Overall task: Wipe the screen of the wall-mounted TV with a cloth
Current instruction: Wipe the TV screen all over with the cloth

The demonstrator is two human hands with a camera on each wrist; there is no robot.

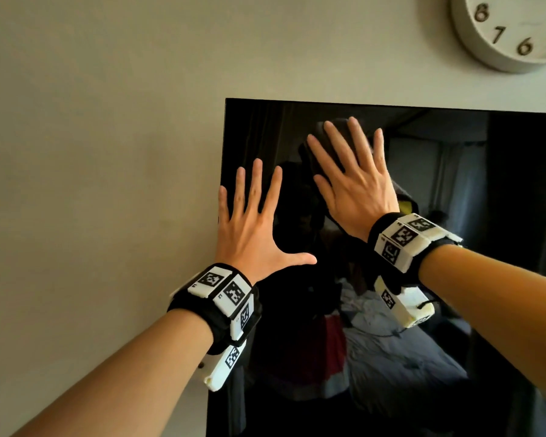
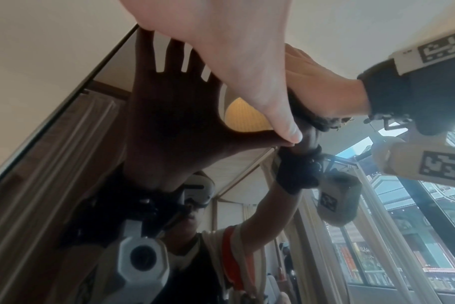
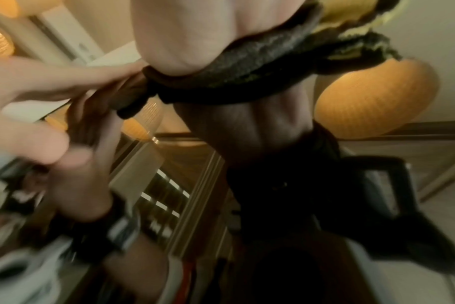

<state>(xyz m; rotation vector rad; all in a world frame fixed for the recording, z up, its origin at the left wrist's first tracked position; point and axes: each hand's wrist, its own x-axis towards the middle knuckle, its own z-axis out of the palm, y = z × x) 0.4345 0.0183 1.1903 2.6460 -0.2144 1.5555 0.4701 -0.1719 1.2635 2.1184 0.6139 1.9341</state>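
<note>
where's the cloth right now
In the head view the cloth is pinned flat under the right hand against the TV, near its upper-left corner.

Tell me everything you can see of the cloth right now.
The cloth is dark, nappy fabric with a yellow side showing at its bunched lower edge. It lies crumpled between the right hand and the TV screen, near the upper left corner. Flat, spread fingers press it there; the hand hides most of it.
</note>
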